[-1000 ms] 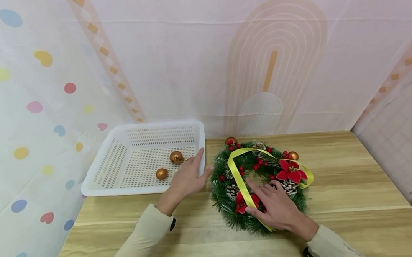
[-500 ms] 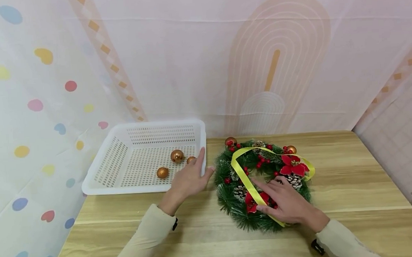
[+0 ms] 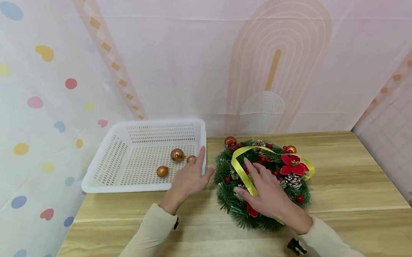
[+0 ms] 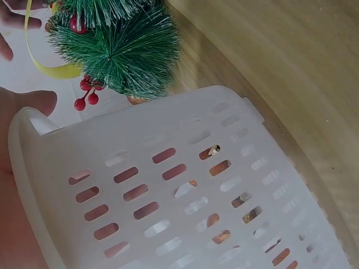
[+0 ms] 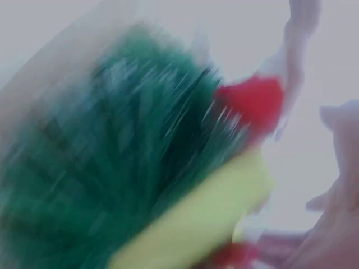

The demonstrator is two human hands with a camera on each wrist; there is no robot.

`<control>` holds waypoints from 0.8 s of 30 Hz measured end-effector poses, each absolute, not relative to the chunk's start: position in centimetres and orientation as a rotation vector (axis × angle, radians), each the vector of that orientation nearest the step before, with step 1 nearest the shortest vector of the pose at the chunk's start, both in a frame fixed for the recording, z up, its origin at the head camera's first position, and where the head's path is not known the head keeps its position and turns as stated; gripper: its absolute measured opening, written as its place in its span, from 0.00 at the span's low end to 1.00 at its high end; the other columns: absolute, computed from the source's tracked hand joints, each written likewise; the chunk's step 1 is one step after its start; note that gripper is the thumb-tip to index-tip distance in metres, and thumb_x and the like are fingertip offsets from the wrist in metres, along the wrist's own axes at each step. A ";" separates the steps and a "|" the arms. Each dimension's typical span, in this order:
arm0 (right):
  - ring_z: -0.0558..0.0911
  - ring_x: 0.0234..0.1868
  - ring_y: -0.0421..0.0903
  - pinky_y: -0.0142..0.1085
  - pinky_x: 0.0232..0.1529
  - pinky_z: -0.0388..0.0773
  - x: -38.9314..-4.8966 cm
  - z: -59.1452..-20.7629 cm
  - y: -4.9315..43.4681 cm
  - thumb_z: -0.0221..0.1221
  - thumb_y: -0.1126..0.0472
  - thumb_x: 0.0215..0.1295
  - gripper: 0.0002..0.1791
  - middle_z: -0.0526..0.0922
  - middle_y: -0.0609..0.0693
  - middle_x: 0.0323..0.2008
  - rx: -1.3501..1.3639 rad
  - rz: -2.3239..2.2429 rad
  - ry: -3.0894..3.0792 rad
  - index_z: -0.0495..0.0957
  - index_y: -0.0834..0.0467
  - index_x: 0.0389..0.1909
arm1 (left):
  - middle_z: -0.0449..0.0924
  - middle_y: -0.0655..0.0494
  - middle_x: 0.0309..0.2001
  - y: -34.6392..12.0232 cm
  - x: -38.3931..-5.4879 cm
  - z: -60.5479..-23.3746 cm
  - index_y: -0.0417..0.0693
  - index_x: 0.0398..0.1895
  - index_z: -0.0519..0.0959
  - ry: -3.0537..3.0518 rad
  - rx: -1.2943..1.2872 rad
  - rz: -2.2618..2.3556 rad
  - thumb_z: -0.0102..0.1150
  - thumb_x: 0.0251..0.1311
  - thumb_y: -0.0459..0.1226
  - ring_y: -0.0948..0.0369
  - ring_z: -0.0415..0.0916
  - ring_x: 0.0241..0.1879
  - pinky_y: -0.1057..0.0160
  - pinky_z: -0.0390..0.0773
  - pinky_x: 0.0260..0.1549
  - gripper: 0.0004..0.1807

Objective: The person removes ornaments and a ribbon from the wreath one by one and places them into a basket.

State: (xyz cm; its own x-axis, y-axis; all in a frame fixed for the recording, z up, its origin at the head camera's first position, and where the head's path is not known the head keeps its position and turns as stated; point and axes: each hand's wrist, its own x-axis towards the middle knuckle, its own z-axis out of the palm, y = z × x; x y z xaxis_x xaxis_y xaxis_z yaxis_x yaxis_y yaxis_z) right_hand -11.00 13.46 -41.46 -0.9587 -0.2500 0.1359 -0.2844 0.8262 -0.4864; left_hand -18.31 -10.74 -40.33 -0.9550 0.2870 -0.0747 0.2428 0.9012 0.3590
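Observation:
A green wreath (image 3: 231, 208) lies on the table, trimmed with red berries, pinecones (image 3: 292, 181) and a red poinsettia (image 3: 293, 165). Across it runs a loose yellow ribbon (image 3: 237, 157). My right hand (image 3: 269, 193) is spread over the wreath's front half, fingers fairly straight, covering part of the ribbon and a second red flower. In the blurred right wrist view, the ribbon (image 5: 202, 207) passes beside green needles. My left hand (image 3: 187, 177) rests over the front right corner of a white slotted basket (image 3: 126, 189), index finger and thumb extended; its other fingers are mostly hidden.
Inside the basket lie copper baubles, among them a large shiny one (image 3: 177, 155) and a smaller one (image 3: 162, 171). Two more baubles sit at the wreath's back edge, at left (image 3: 230, 141) and right (image 3: 291, 149). A patterned cloth backdrop (image 3: 175, 68) rises behind the wooden table (image 3: 350, 183).
The wreath shifted slightly right and then stopped. My right hand has since moved up and left across it, its fingers lifting and spreading over the ribbon. My left hand stays at the basket corner.

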 end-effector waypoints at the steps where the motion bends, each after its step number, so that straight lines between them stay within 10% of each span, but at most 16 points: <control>1: 0.66 0.66 0.70 0.68 0.60 0.64 -11.2 -41.4 12.9 0.52 0.31 0.67 0.50 0.61 0.68 0.70 0.385 0.819 -2.957 0.44 0.49 0.80 | 0.65 0.35 0.69 -10.7 -18.3 -40.3 0.54 0.81 0.38 2.939 0.410 0.531 0.37 0.72 0.62 0.39 0.77 0.54 0.45 0.82 0.38 0.44; 24: 0.82 0.32 0.63 0.66 0.49 0.74 -11.8 -44.5 8.1 0.48 0.30 0.69 0.47 0.72 0.71 0.56 0.109 0.381 -3.042 0.44 0.47 0.80 | 0.69 0.36 0.67 -10.6 -18.3 -40.0 0.54 0.81 0.40 2.961 0.406 0.497 0.41 0.72 0.60 0.49 0.81 0.32 0.58 0.74 0.19 0.42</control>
